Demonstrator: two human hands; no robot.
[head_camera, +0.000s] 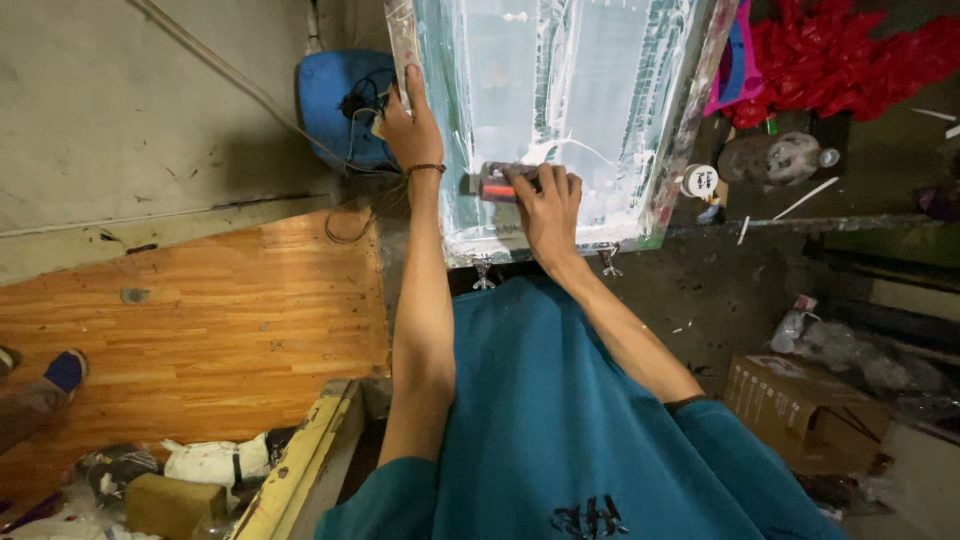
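A framed printing screen (672, 170) with pale, white-smeared mesh lies in front of me, hinged on two metal clamps at its near edge. My left hand (412, 125) grips the screen's left frame rail, fingers along the edge; a thin bracelet circles that wrist. My right hand (545, 200) rests on the mesh near the front edge and is closed on a squeegee (493, 183) with a red and grey handle. White ink streaks cross the mesh above it.
A blue tub (335, 95) with cables sits left of the screen. A wooden board (200, 320) lies at left. A cardboard box (800, 405) stands at lower right. Red plastic (850, 55) and a small jar (702, 181) lie beyond the screen's right rail.
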